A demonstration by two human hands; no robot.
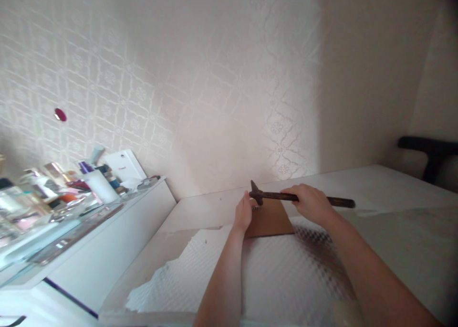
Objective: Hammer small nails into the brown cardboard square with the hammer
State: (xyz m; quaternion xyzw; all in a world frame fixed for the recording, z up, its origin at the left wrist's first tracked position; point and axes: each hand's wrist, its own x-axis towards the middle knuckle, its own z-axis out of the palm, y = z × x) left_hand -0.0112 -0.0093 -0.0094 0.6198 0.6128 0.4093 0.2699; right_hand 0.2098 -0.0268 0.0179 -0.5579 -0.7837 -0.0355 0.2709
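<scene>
My right hand (312, 204) is wrapped round the dark handle of a hammer (277, 196), whose end sticks out to the right past the palm. The hammer's head points left and lies just over the fingertips of my left hand (244, 215). Those fingers are closed together at the left side of a brown, flat board (272, 222). A small dark piece shows by them, too unclear to name, and the hammer head partly hides the fingertips. Under the board is a textured white sheet (186, 265) with a ragged left edge.
The sheet lies on a pale table (393, 188) against a patterned wall (214, 88). On the left, a higher white cabinet (132, 231) carries several bottles, a white tube (100, 186) and a white box (125, 167). A black armrest (429, 148) stands at the far right.
</scene>
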